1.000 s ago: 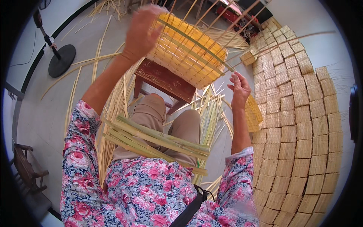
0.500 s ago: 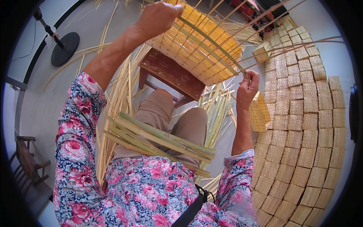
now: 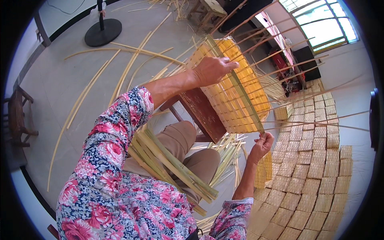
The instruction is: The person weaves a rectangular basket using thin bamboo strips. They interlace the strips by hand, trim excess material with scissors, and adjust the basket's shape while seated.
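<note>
A half-woven yellow bamboo mat [image 3: 236, 94] lies on a small brown wooden stool [image 3: 202, 114] in front of my knees. My left hand [image 3: 212, 70] presses flat on the mat's upper part, fingers spread over the weave. A green bamboo strip [image 3: 240, 90] runs diagonally across the mat. My right hand [image 3: 262, 144] pinches the lower end of that strip at the mat's near right corner. A bundle of green bamboo strips [image 3: 172, 164] rests across my lap.
Loose bamboo strips [image 3: 120, 76] lie scattered over the grey floor at left. Finished woven squares [image 3: 316, 172] are laid in rows at right. A black round stand base [image 3: 103, 32] sits at the back left, a dark wooden chair [image 3: 18, 120] at the left edge.
My head has tilted, so the mat sits lower and more to the right. My left hand slid down onto the mat's face. My right hand closed on the strip's end.
</note>
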Demonstrator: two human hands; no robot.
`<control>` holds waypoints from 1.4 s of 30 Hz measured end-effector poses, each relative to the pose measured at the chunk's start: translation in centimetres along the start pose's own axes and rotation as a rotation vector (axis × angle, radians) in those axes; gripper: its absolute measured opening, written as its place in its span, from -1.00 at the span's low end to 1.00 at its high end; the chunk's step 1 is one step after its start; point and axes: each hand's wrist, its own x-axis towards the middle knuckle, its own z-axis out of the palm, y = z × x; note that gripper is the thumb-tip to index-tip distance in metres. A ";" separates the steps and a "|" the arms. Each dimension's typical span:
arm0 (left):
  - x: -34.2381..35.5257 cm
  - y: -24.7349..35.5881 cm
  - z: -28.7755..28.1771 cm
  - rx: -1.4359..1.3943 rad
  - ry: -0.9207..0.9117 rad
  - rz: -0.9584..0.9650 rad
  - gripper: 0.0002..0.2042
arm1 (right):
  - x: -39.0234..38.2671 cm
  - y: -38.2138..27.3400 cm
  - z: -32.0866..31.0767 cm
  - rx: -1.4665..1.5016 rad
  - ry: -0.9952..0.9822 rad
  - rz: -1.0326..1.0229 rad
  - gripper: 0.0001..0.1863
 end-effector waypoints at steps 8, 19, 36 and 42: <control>-7.5 -1.8 -1.6 -0.111 -0.203 0.047 -0.84 | -1.3 1.2 -1.0 0.029 -0.037 0.093 -0.76; -18.8 1.7 -11.0 -0.648 -1.324 -0.420 -0.67 | -16.0 -3.5 -8.2 -0.191 -1.078 0.576 -0.79; -18.2 2.7 -10.0 -0.655 -1.006 -0.577 -0.86 | -17.0 -3.3 -8.9 -0.191 -1.114 0.563 -0.87; -17.0 5.0 -10.5 -0.325 -0.664 0.054 -0.76 | -17.4 -4.3 -8.3 -0.193 -0.963 0.612 -0.91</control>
